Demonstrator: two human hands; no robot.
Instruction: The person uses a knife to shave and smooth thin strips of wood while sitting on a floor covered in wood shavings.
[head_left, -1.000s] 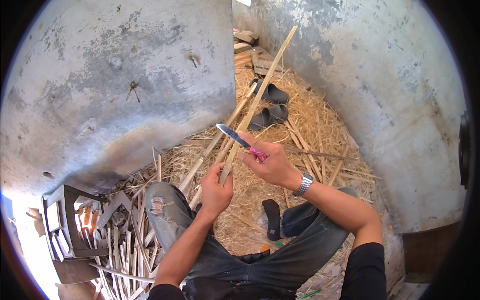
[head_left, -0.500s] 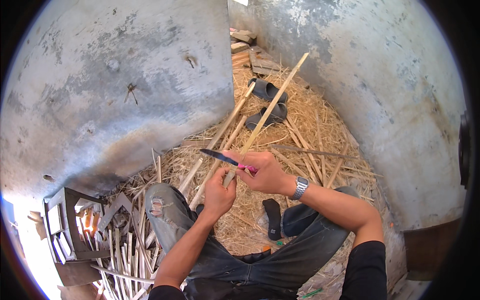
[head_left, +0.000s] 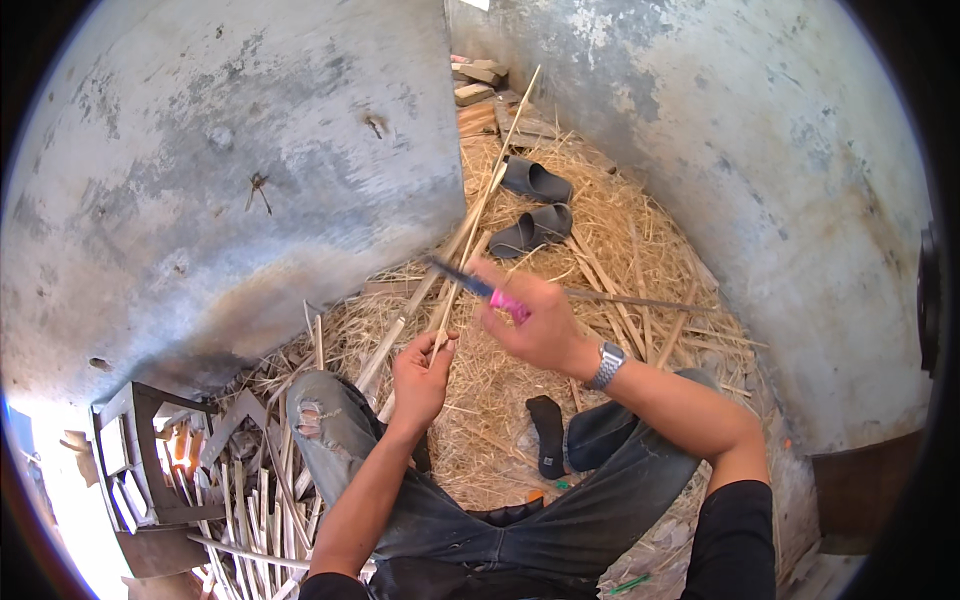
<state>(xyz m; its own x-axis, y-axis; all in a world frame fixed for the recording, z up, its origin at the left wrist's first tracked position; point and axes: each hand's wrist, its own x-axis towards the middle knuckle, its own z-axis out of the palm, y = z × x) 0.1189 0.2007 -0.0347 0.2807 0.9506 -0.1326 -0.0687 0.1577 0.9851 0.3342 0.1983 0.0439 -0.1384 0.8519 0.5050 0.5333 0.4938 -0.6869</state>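
Note:
Between the thumb and fingers of my left hand point(head_left: 420, 378) is the near end of a long, thin bamboo strip point(head_left: 487, 205), seen narrow edge on. The strip slants up and away, past a pair of dark slippers. My right hand point(head_left: 535, 318) is closed round the pink handle of a knife point(head_left: 510, 306). Its dark blade point(head_left: 458, 274) points up and left and lies across the strip in this view; whether it touches cannot be told. The right hand and blade are a little blurred. A metal watch point(head_left: 607, 366) is on my right wrist.
Dark slippers point(head_left: 535, 180) lie on straw-like shavings point(head_left: 600, 240). More strips point(head_left: 385, 355) lie around my legs. At lower left, a dark wooden frame point(head_left: 150, 450) stands beside a heap of split sticks point(head_left: 255, 515). Grey walls point(head_left: 300, 150) rise on both sides; bricks lie at the back.
The strip has turned narrow edge on, its far end swinging left. My left hand has shifted slightly left. My right hand with the knife has moved right, away from the left hand.

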